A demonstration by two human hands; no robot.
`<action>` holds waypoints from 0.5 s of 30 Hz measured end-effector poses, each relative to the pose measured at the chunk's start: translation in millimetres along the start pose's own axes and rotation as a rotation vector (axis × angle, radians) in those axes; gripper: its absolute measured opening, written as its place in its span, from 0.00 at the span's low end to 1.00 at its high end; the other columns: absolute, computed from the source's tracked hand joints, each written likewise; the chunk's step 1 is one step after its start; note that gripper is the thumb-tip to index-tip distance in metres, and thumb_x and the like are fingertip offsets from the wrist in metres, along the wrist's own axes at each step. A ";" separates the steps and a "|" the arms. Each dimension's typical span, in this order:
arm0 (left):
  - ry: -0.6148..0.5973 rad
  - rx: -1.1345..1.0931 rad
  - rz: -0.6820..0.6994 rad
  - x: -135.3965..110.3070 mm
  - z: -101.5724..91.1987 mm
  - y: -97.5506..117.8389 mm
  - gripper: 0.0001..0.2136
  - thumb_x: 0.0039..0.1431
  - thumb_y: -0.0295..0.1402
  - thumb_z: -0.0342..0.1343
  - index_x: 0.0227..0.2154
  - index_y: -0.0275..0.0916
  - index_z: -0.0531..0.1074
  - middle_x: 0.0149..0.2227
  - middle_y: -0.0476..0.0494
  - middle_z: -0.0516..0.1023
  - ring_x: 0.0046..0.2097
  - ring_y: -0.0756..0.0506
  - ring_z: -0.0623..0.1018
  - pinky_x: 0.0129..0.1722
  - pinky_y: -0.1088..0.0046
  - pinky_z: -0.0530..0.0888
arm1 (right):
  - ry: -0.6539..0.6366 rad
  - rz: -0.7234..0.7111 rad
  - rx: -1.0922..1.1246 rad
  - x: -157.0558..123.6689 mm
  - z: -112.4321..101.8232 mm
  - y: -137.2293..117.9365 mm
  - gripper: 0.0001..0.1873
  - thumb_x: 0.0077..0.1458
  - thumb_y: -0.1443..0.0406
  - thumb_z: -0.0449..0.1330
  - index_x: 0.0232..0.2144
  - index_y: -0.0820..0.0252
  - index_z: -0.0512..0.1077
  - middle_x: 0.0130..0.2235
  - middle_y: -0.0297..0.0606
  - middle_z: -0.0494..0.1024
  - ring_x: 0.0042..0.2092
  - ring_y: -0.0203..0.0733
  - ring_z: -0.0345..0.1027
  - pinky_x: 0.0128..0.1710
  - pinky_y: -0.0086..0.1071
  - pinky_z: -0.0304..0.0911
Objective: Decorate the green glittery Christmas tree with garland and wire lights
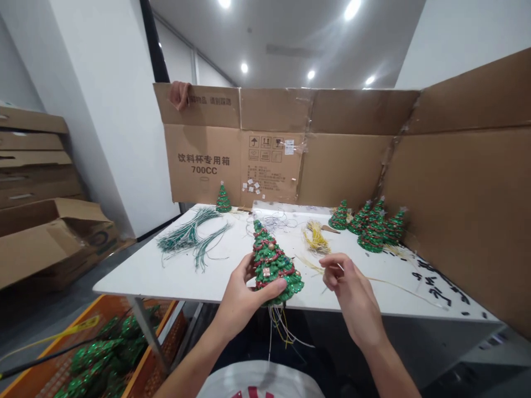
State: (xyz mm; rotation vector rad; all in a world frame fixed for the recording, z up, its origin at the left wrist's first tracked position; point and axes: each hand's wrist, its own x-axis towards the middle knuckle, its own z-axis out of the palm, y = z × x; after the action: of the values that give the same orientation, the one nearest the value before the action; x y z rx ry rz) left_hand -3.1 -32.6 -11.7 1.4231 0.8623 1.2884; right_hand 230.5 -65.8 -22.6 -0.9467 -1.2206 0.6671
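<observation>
My left hand (244, 296) is closed around a small green Christmas tree ornament (270, 255) with red garland, a pink gift shape and glitter. The tree leans, its top toward the upper left, above the table's near edge. Pale and yellow wires (282, 326) hang from under its base. To the right of the tree, apart from it, my right hand (350, 293) is curled with thumb and fingers pinched. A thin yellow wire (406, 288) runs out from behind this hand to the right, and yellow strands (309, 265) show at its fingertips. The exact grip is partly hidden.
On the white table (136, 271) lie green wire bundles (182, 235), a yellow wire bundle (316, 237) and black bits (435, 287). More trees (373, 226) stand right, and one tree (223, 199) at back left. Cardboard walls (344, 166) enclose the back. An orange crate (166, 342) holds green trees below.
</observation>
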 end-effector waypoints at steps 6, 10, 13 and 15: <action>-0.084 0.053 -0.014 0.1 5.8 0.2 0.35 0.52 0.44 0.79 0.61 0.41 0.76 0.61 0.34 0.84 0.62 0.29 0.82 0.65 0.50 0.78 | 0.038 -0.085 -0.108 7.5 -10.1 -5.1 0.33 0.74 0.38 0.46 0.43 0.52 0.80 0.44 0.40 0.77 0.48 0.50 0.69 0.53 0.43 0.62; -0.111 0.076 -0.055 0.4 8.5 4.6 0.36 0.51 0.45 0.79 0.62 0.42 0.74 0.62 0.35 0.83 0.62 0.30 0.83 0.64 0.52 0.80 | 0.035 -0.027 -0.159 7.5 -18.2 -5.1 0.33 0.73 0.38 0.49 0.35 0.54 0.79 0.29 0.33 0.66 0.34 0.45 0.59 0.38 0.38 0.58; -0.108 0.071 -0.059 -0.2 9.5 4.7 0.36 0.51 0.45 0.79 0.61 0.43 0.74 0.61 0.36 0.84 0.62 0.30 0.83 0.62 0.52 0.81 | -0.020 0.028 -0.102 6.1 -18.4 -4.4 0.32 0.75 0.42 0.50 0.31 0.56 0.77 0.26 0.33 0.65 0.29 0.41 0.56 0.31 0.36 0.53; -0.114 0.070 -0.053 -1.4 10.0 4.1 0.36 0.50 0.45 0.79 0.61 0.44 0.75 0.61 0.37 0.84 0.62 0.30 0.83 0.62 0.52 0.81 | -0.060 0.040 -0.032 5.0 -16.5 -5.5 0.32 0.75 0.43 0.50 0.30 0.57 0.77 0.27 0.34 0.68 0.29 0.40 0.57 0.29 0.35 0.53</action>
State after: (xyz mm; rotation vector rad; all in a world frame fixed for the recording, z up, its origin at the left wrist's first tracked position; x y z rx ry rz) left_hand 5.9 -37.0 -7.7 1.5037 0.8690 1.1357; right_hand 247.3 -68.1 -16.4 -0.9860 -1.2711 0.7138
